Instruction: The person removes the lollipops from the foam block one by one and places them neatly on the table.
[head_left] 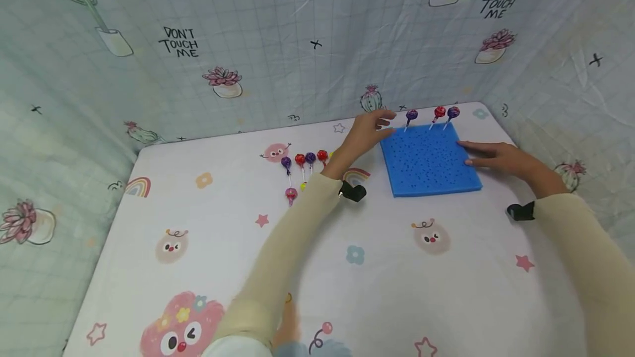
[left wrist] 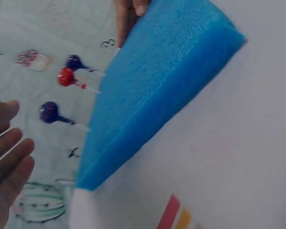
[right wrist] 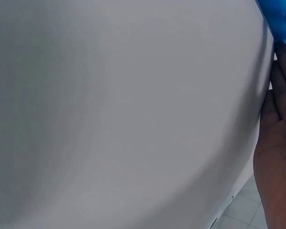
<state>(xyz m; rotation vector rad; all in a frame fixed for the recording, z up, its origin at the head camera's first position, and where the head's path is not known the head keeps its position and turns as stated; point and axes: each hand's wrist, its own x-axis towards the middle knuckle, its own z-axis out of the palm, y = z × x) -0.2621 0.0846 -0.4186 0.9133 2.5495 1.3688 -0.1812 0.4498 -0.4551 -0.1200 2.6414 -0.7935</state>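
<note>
A blue foam board [head_left: 421, 161] dotted with small holes lies on the table. Three wrapped lollipops stand in a row along its back edge: a purple lollipop [head_left: 411, 115] on the left, then a red lollipop [head_left: 439, 112] and another purple lollipop [head_left: 453, 112] close together. My left hand [head_left: 366, 134] hovers by the back left corner, fingers loosely extended; in the left wrist view its palm [left wrist: 7, 164] holds nothing and is apart from the nearest lollipop. My right hand [head_left: 503, 160] rests with straight fingers against the board's right edge.
Several loose lollipops, among them a purple one [head_left: 286, 162], a red one [head_left: 300, 160] and a pink one [head_left: 291, 194], lie left of my left forearm, which hides part of the group. A patterned cloth [head_left: 278, 43] hangs behind the white printed table [head_left: 223, 269].
</note>
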